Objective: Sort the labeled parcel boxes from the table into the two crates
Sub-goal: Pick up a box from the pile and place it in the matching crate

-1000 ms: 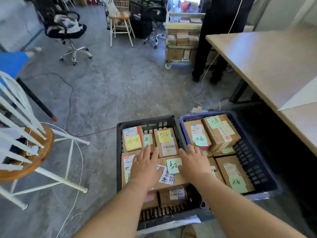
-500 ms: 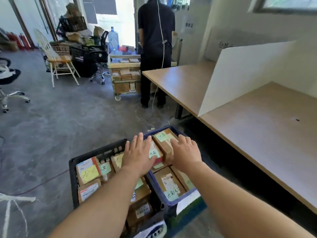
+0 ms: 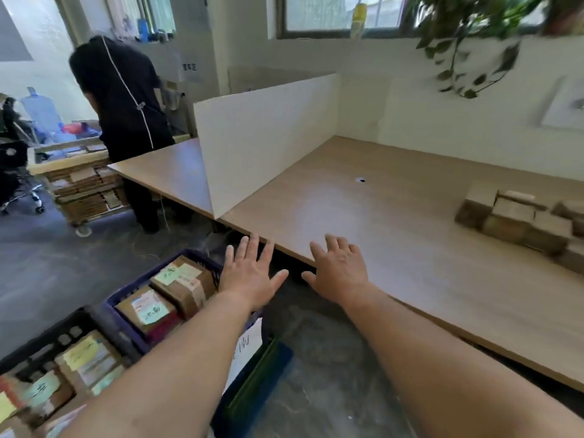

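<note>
Head view showed the blue crate (image 3: 109,306) beside the bench (image 3: 379,216) and the black crate (image 3: 63,336) farther off, both holding packed boxes (image 3: 180,281). A pile (image 3: 518,219) of boxes was left on the bench, so the job looked partly done. The left hand (image 3: 252,276) and right hand (image 3: 339,273) were spread flat, holding nothing, at the bench's near edge. The pile lay well apart, farther along the bench past the right hand.
</note>
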